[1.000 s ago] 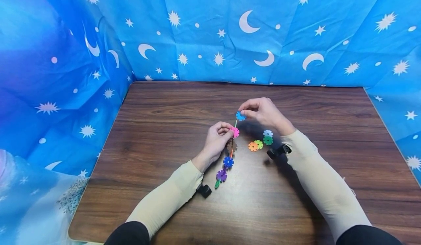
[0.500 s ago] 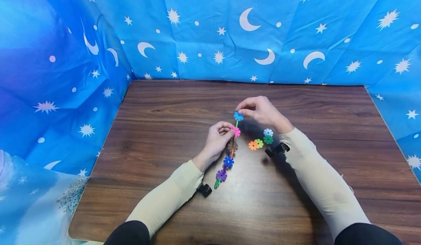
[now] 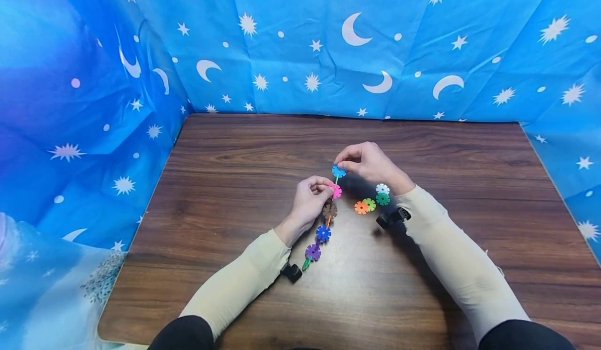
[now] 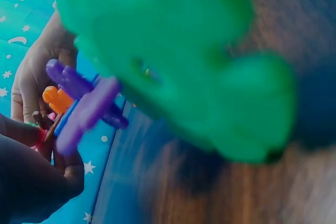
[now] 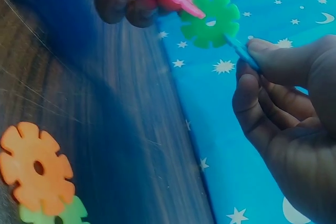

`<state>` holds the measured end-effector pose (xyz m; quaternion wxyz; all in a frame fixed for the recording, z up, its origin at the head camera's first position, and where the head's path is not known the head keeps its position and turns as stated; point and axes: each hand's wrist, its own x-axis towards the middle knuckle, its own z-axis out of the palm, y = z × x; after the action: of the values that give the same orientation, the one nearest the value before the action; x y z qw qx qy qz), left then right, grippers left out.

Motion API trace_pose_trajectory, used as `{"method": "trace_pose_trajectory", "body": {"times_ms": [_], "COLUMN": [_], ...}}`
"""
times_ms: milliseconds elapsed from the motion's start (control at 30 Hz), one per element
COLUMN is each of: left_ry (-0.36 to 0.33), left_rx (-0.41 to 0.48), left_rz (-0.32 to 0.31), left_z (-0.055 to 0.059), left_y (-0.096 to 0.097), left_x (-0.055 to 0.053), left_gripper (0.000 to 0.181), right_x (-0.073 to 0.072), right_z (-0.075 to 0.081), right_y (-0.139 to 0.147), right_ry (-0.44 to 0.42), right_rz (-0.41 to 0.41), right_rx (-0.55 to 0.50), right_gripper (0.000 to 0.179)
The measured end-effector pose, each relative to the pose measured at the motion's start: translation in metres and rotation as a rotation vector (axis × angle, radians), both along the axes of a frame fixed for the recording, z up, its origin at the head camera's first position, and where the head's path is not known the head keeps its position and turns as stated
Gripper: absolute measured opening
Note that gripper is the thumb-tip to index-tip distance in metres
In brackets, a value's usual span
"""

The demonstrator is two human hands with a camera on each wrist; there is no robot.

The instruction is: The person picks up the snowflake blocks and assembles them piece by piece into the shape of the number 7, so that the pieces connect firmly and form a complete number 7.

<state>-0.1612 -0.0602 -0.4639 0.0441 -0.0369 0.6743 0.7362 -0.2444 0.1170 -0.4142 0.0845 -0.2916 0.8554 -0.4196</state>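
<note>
A chain of interlocking flower-shaped plastic discs hangs between and below the hands. At its top my right hand (image 3: 373, 163) pinches a light blue disc (image 3: 338, 171) between thumb and fingers; this disc meets a green disc (image 5: 212, 20) in the right wrist view. My left hand (image 3: 307, 204) pinches the pink disc (image 3: 336, 191) just below. Further down come a brown disc (image 3: 329, 211), an orange disc (image 4: 56, 99) seen edge-on, a dark blue disc (image 3: 323, 233) and a purple disc (image 3: 313, 252). A green end disc (image 4: 157, 66) looms blurred in the left wrist view.
On the brown wooden table (image 3: 235, 183), right of the chain, lie an orange loose disc (image 3: 361, 207) overlapping a light green disc (image 3: 370, 204), and a dark green disc (image 3: 382, 200) beside a pale disc (image 3: 382, 189). A blue star-patterned cloth (image 3: 291, 42) hangs behind.
My right hand has come slightly left and nearer with the light blue disc. The chain's lower end has swung a little left; my left hand keeps its hold on the pink disc.
</note>
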Motion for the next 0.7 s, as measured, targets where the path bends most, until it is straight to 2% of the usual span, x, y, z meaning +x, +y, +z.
{"method": "trace_pose_trajectory", "body": {"times_ms": [300,433,700], "left_ry": [0.065,0.057,0.063], "left_rx": [-0.016,-0.009,0.014], "left_rz": [0.076,0.071,0.035], "left_z": [0.0055,0.0075,0.0088], "left_y": [0.0009,0.0027,0.0049], "left_x": [-0.001,-0.003,-0.0036], "left_gripper": [0.008,0.009,0.009], "right_x": [0.0027,0.0019,-0.0027], "right_z": [-0.0002,-0.0007,0.0022], "right_y": [-0.0062,-0.005,0.0019], "right_ry": [0.062,0.049,-0.001], "right_rz": [-0.048,-0.064,-0.04], "right_rx": [-0.024,-0.031,-0.014], "right_gripper": [0.006,0.006,0.009]}}
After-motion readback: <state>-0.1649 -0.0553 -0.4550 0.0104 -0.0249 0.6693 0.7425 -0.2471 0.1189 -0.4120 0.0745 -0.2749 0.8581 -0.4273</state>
